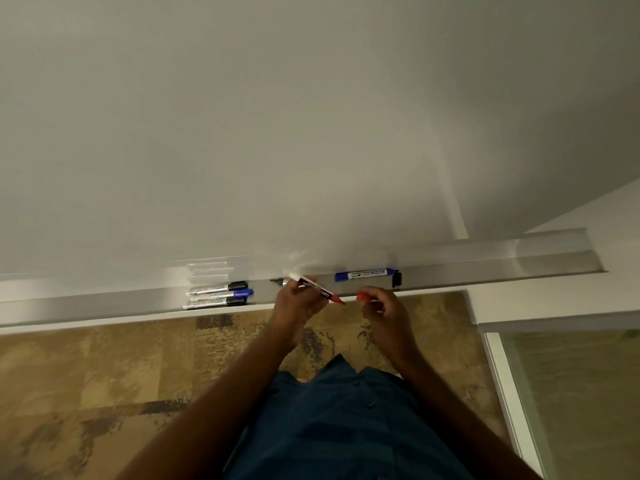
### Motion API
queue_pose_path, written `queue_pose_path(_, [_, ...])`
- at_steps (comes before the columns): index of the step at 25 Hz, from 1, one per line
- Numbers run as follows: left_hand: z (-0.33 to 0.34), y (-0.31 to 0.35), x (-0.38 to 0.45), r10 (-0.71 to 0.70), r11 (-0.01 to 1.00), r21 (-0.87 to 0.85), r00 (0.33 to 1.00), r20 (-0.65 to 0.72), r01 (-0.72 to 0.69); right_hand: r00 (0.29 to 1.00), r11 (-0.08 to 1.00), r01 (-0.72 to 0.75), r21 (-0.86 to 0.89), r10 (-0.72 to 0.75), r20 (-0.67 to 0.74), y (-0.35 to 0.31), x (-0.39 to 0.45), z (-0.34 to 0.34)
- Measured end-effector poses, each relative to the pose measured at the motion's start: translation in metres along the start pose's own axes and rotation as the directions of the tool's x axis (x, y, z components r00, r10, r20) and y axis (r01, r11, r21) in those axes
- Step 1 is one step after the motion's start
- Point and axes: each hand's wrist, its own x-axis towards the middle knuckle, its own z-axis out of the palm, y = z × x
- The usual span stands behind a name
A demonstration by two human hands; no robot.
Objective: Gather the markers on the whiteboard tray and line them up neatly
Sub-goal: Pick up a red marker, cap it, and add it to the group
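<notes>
From the head view, the whiteboard (277,133) fills the upper part of the frame, with its metal tray (104,303) running across the middle, slightly tilted up to the right.

Left of centre on the tray, three markers (218,294) lie side by side, touching, caps pointing right: two with black caps and one with a blue cap between them. Right of centre, a blue marker (365,274) lies alone along the tray, with a small black cap (397,279) just beside its right end. A dark marker tip (277,281) pokes out to the left of the left hand.

The left hand (298,303), in the centre of the frame, grips an uncapped red marker (318,289), its red tip pointing right and down. The right hand (384,310), just right of it, pinches the red cap (363,298) in curled fingers, close to the tip but apart from it.

Patterned brown carpet (104,375) fills the lower frame.
</notes>
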Motion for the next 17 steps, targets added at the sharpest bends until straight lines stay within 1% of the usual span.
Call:
queue_pose_path(1, [-0.010,0.004,-0.004,-0.058,0.992,-0.115,0.997,-0.049,0.052,1.000,1.000,-0.005,-0.012,0.005,0.024,-0.005,-0.002,0.006])
queue_pose_path(3, [-0.029,0.011,-0.011,-0.123,0.969,-0.228,0.987,-0.105,0.096,0.998,1.000,-0.005,-0.024,0.007,0.066,-0.017,-0.007,0.023])
queue_pose_path(6, [-0.050,0.017,-0.023,-0.169,0.956,-0.265,0.976,-0.140,0.128,0.994,0.999,0.010,-0.045,-0.005,0.105,-0.037,-0.014,0.050])
queue_pose_path(8, [-0.060,0.019,-0.031,-0.206,0.944,-0.289,0.969,-0.134,0.161,0.992,0.998,0.037,-0.050,-0.031,0.118,-0.048,-0.020,0.065])
queue_pose_path(11, [-0.079,0.024,-0.042,-0.236,0.927,-0.325,0.964,-0.118,0.187,0.991,0.998,0.033,-0.053,-0.025,0.135,-0.059,-0.029,0.085])
queue_pose_path(14, [-0.099,0.031,-0.051,-0.238,0.916,-0.354,0.965,-0.110,0.186,0.987,0.997,0.022,-0.072,-0.010,0.158,-0.062,-0.036,0.103])
queue_pose_path(17, [-0.118,0.039,-0.057,-0.214,0.906,-0.397,0.968,-0.128,0.147,0.984,0.997,0.028,-0.072,-0.015,0.179,-0.065,-0.042,0.123])
